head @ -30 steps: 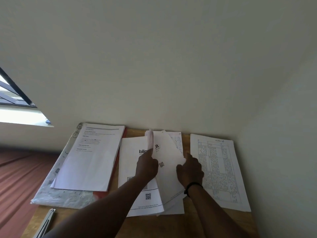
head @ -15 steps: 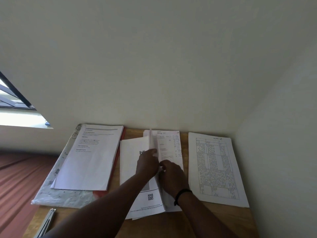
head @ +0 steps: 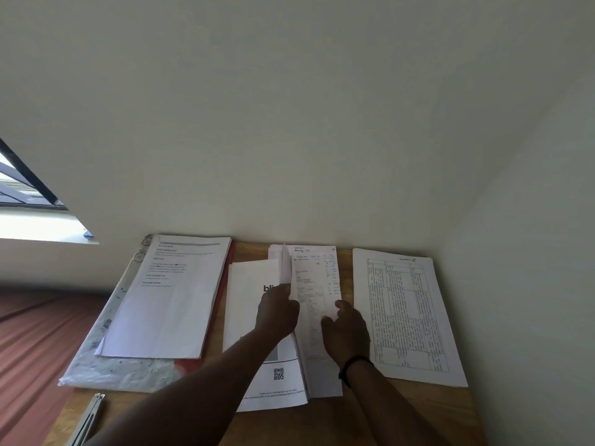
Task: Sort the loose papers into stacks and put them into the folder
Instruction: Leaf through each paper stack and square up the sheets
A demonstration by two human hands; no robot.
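Holding: our left hand (head: 278, 313) pinched raised sheets (head: 286, 265) of the middle stack (head: 257, 333), mid-desk.
Pressing: our right hand (head: 346, 329), fingers relaxed, lay flat on the receipt page (head: 317, 284).

The table (head: 399, 410) was warm, matt wood. The sheets (head: 405, 313) were thin white matt paper, printed in black. The folder (head: 106, 371) looked like pale, slightly glossy plastic. A metal clip (head: 91, 413) showed a dull sheen.
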